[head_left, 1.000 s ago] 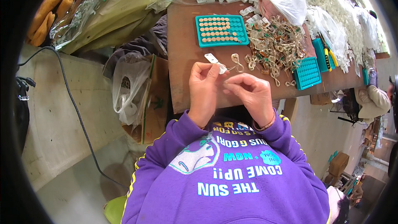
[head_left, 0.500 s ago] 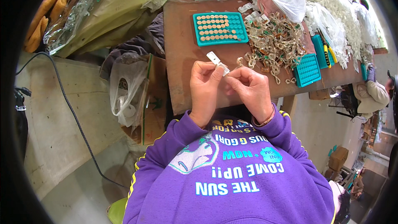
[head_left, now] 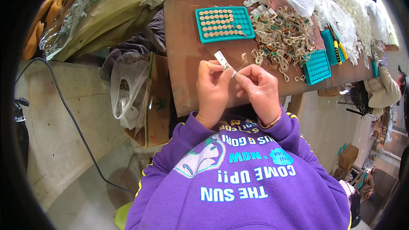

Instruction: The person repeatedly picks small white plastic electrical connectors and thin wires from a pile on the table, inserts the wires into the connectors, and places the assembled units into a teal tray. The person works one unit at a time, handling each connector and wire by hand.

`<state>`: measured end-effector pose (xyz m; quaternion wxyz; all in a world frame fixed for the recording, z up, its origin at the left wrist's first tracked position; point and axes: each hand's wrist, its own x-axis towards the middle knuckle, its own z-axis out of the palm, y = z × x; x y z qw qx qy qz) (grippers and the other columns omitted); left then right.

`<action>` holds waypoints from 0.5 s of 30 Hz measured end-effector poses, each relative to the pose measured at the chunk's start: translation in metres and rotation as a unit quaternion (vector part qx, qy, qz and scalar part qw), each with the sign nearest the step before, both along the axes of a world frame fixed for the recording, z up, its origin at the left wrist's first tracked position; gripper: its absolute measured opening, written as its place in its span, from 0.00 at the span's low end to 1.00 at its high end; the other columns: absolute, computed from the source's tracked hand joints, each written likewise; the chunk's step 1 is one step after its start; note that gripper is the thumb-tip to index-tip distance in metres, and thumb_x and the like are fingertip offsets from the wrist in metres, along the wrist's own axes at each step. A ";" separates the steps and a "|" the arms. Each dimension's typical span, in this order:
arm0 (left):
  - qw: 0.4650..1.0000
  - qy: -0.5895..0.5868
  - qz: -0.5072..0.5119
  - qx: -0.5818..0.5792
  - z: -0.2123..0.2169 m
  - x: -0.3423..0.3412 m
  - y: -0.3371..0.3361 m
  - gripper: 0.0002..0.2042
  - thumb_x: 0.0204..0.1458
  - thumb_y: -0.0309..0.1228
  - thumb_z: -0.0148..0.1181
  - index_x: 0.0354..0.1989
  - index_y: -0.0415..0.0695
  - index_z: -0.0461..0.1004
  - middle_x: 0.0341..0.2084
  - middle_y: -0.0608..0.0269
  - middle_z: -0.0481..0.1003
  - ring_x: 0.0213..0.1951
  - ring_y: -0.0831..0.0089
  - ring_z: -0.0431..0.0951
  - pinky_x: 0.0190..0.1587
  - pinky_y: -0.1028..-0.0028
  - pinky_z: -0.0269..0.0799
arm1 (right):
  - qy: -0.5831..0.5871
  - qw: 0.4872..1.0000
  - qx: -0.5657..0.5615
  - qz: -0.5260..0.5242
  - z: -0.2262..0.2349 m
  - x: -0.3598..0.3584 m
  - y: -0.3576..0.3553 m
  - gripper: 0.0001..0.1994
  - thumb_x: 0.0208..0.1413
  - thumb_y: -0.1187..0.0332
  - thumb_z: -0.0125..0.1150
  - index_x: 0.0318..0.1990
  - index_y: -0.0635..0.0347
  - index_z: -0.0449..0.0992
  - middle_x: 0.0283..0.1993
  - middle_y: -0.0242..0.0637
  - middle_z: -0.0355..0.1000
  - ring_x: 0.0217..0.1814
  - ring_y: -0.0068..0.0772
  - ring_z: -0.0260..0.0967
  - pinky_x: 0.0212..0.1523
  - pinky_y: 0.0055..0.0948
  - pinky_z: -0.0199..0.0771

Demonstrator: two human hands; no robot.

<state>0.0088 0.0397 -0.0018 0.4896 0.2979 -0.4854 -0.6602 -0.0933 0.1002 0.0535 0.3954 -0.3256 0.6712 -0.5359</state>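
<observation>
Just in front of the teal tray (head_left: 221, 23) on the brown table (head_left: 183, 59), the left hand (head_left: 212, 87) and right hand (head_left: 259, 88) meet, both pinching a small white tag (head_left: 222, 59). Its long axis slants up and leftward, toward the tray.

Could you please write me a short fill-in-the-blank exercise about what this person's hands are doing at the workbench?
1. The left hand and right hand pinch a small white tag over the ____ wooden table.
2. The teal tray nearest the left hand holds rows of round ____ pieces.
3. The person's sweatshirt is ____.
4. A clear plastic bag hangs at the cardboard box on the person's ____ side.

Missing words: brown; tan; purple; left
</observation>
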 end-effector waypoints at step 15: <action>0.989 0.129 -0.031 0.069 -0.008 0.008 -0.006 0.05 0.61 0.23 0.55 0.41 0.42 0.65 0.39 0.62 0.74 0.39 0.77 0.76 0.46 0.74 0.74 | 0.381 0.910 -0.165 0.007 0.014 -0.044 -0.022 0.11 0.50 0.74 0.69 0.42 0.62 0.81 0.37 0.39 0.77 0.35 0.25 0.76 0.34 0.22 0.75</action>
